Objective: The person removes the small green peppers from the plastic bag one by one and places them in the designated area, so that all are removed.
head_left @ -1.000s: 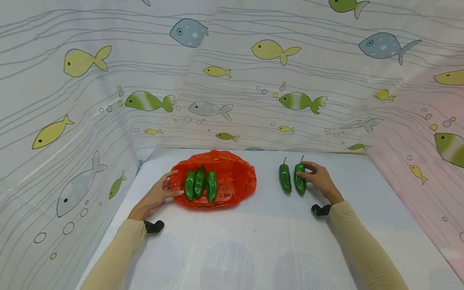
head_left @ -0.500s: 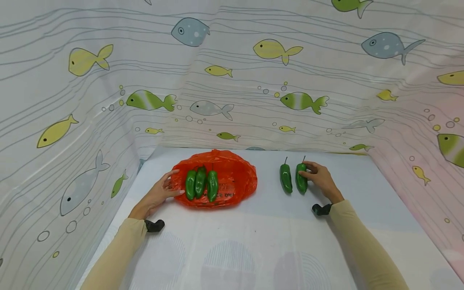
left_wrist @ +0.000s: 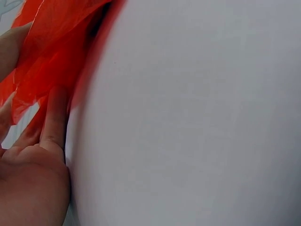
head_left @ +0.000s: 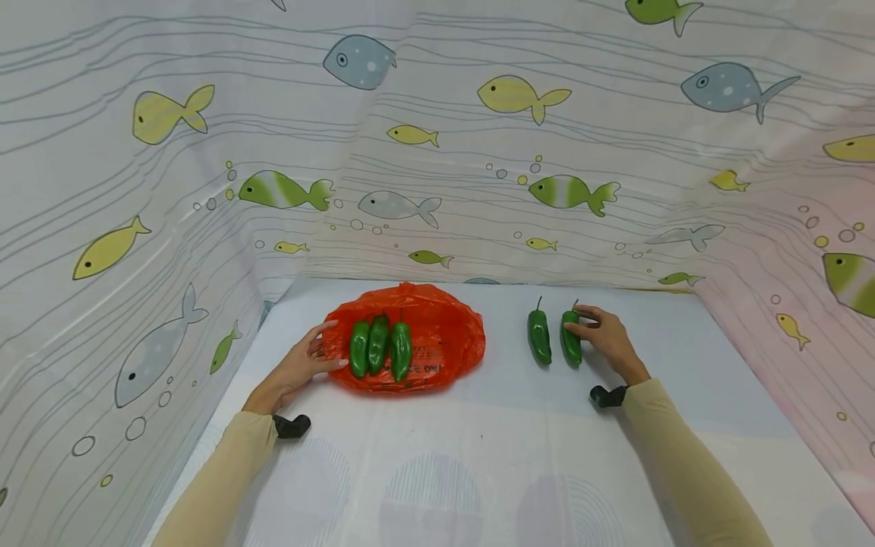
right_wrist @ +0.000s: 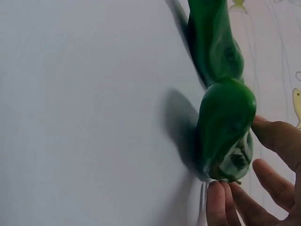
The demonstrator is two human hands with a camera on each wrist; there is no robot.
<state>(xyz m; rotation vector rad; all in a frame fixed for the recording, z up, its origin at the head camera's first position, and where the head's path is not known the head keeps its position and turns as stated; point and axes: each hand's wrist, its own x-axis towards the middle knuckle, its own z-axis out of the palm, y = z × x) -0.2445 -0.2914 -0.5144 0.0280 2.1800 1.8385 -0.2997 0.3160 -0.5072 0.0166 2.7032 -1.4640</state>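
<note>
In the head view, my left hand (head_left: 298,368) grips the left edge of a red plastic bag (head_left: 447,346), which lies spread with its mouth facing me. The left wrist view shows fingers on both sides of the bag's film (left_wrist: 51,52). Three green chili peppers (head_left: 400,351) lie side by side at the bag's opening. On the right, my right hand (head_left: 607,338) pinches a green chili pepper (head_left: 571,346) between thumb and fingers, its stem pointing away. Up close in the right wrist view, this pepper (right_wrist: 225,122) hides part of another chili pepper (right_wrist: 211,37).
Left of the pinched one, a single chili pepper (head_left: 538,338) lies on the white table (head_left: 437,433). Fabric walls (head_left: 437,152) printed with fish enclose the table at the back and both sides.
The chili pepper in my right hand has shifted slightly right, widening the gap to its neighbour. My left hand and the bag keep their places; the head view has shifted a little.
</note>
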